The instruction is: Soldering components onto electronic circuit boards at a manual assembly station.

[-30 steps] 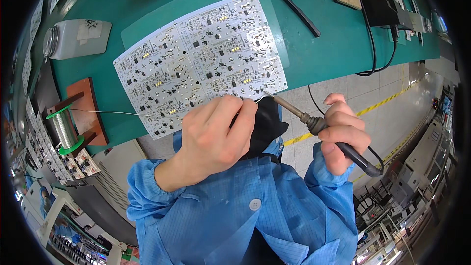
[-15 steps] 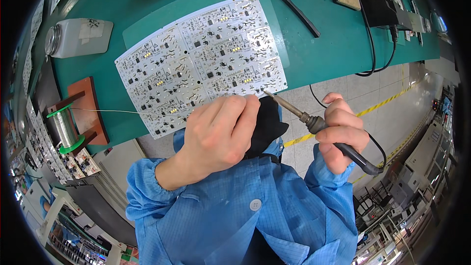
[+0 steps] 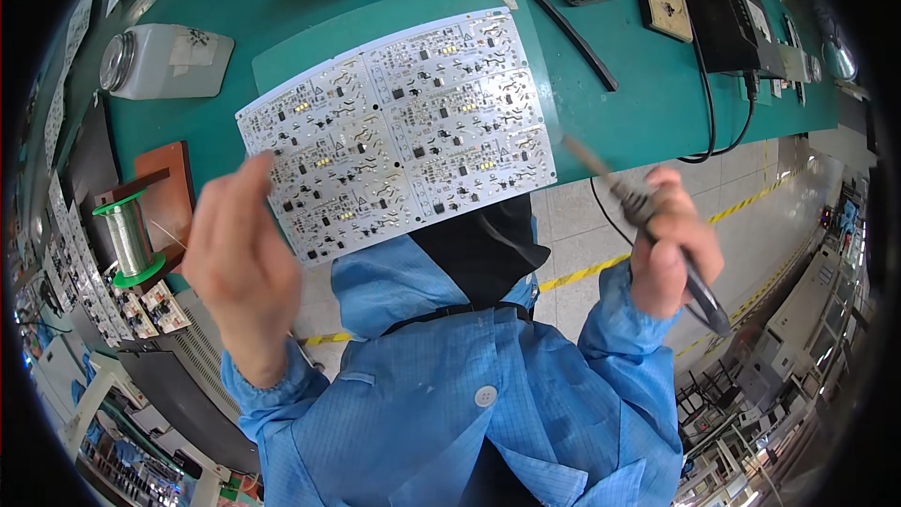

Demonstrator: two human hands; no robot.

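My right hand (image 3: 678,242) is wrapped round a soldering iron (image 3: 621,195), its tip pointing up and left past the board's right edge, slightly blurred. A white panel of circuit boards (image 3: 383,108) with small black parts lies on the green mat, its near edge jutting past the bench edge. My left hand (image 3: 246,253) is beside the panel's lower left corner, smeared by motion; whether its fingers hold anything is hidden. Left of it stands a spool of solder wire (image 3: 129,242) with green flanges, on a brown holder (image 3: 167,183). A short stretch of wire runs from the spool toward that hand.
A white bottle (image 3: 174,61) lies at the far left of the bench. A black brush (image 3: 568,26) lies beyond the panel. At the far right are a tip-cleaning sponge tray (image 3: 667,7) and a black soldering station (image 3: 741,28) with hanging cables.
My left hand has moved left from the panel's near edge to its lower left corner, toward the spool. The iron has lifted away from the panel and moved right.
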